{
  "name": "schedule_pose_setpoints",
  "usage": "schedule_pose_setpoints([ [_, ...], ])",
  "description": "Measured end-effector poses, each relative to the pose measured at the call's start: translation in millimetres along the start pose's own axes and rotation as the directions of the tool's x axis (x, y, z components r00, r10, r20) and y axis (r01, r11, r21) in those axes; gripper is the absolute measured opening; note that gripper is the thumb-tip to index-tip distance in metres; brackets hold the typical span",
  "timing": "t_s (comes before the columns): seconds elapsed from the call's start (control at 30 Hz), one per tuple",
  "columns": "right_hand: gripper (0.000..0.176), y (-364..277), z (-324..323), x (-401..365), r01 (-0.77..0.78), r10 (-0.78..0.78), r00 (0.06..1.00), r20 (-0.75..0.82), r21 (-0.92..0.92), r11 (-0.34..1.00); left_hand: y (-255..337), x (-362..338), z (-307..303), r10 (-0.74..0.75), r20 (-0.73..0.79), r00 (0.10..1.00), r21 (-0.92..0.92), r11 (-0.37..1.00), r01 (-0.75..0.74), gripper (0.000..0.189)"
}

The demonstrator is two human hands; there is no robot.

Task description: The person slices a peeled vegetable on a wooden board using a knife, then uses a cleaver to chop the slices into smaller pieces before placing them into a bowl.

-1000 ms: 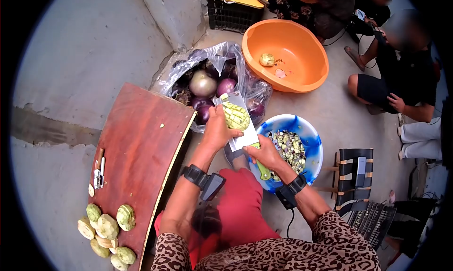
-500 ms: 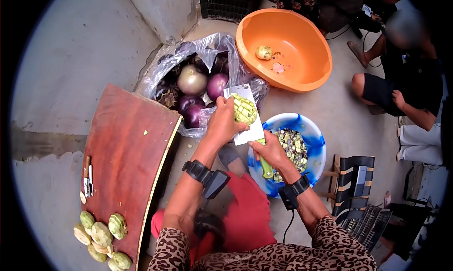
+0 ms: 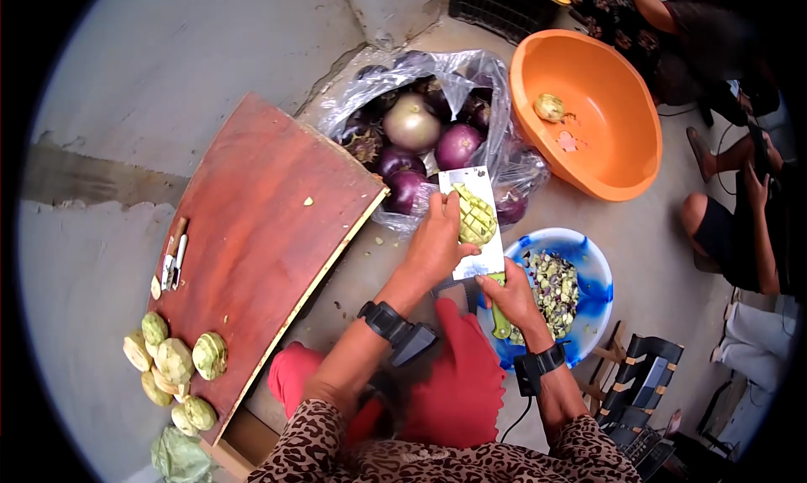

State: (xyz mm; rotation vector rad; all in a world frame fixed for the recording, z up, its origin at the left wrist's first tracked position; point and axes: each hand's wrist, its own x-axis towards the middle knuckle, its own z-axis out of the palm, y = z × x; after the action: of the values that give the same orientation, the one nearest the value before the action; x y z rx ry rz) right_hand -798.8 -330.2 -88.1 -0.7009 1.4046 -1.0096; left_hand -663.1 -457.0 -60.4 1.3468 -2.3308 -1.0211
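My left hand point(image 3: 435, 246) is closed around a peeled eggplant point(image 3: 477, 217) whose pale green flesh is scored in a grid of cuts. In my right hand point(image 3: 514, 300) is the green handle of a wide-bladed knife point(image 3: 485, 263). Its broad, light blade lies against the eggplant, which covers part of it. Just right of that hand, a blue-and-white bowl point(image 3: 598, 269) holds chopped eggplant pieces point(image 3: 556, 291). Beyond my hands, a clear plastic bag point(image 3: 496, 88) is filled with whole purple eggplants point(image 3: 459, 145).
An orange basin point(image 3: 622, 117) contains one peeled eggplant point(image 3: 549, 107). On the reddish wooden board point(image 3: 277, 205) at left lie several peeled eggplants point(image 3: 175, 361) and slim tools point(image 3: 174, 254). A black crate point(image 3: 496, 10) stands at the top. People sit at right near a strapped stool point(image 3: 643, 382).
The whole view has shifted, so the bag, basin and bowl appear farther right. Both hands keep hold of the eggplant and knife; the eggplant's cut face is turned slightly.
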Motion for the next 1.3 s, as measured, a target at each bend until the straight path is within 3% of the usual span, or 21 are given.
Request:
schedule_pose_setpoints([
  [0.3,0.019,-8,23,-23,-0.039,0.043,0.977,0.210,-0.025,0.999,-1,-53,-36,-0.127,0.007,0.992,0.047,0.991,0.127,0.090],
  [0.47,0.023,-25,29,-42,0.040,-0.028,0.979,0.204,-0.053,0.998,5,-55,-57,0.026,0.035,0.999,0.187,0.982,-0.032,0.085],
  [0.53,0.021,-35,31,-50,0.000,0.006,0.985,0.170,-0.037,0.999,17,-53,-68,0.041,0.080,0.996,0.174,0.983,-0.055,0.085],
  [0.63,0.022,-36,29,-54,0.033,-0.030,0.988,0.151,-0.018,0.999,16,-50,-69,0.169,0.028,0.985,0.143,0.975,-0.171,0.088],
  [0.9,0.023,-23,25,-52,0.074,-0.077,0.991,0.108,0.030,0.997,20,-47,-59,0.184,-0.003,0.983,0.046,0.982,-0.184,0.090],
  [1.03,0.024,-28,22,-53,0.004,-0.003,0.996,0.085,-0.008,1.000,14,-46,-55,0.235,-0.073,0.969,-0.054,0.969,-0.239,0.086],
  [1.07,0.022,-30,22,-53,-0.005,0.007,0.997,0.083,-0.020,1.000,12,-45,-54,0.259,-0.117,0.959,-0.057,0.962,-0.267,0.076],
  [1.13,0.021,-26,24,-51,0.027,-0.028,0.997,0.075,0.013,1.000,6,-45,-50,0.149,-0.150,0.977,-0.250,0.951,-0.184,0.055],
  [1.23,0.019,-30,26,-50,0.025,-0.022,0.996,0.086,-0.027,0.999,-2,-42,-46,0.148,-0.337,0.930,-0.223,0.947,-0.232,0.025],
  [1.3,0.019,-33,29,-50,0.026,-0.024,0.995,0.097,-0.023,0.999,-11,-41,-42,0.072,-0.377,0.923,-0.317,0.927,-0.202,0.020],
])
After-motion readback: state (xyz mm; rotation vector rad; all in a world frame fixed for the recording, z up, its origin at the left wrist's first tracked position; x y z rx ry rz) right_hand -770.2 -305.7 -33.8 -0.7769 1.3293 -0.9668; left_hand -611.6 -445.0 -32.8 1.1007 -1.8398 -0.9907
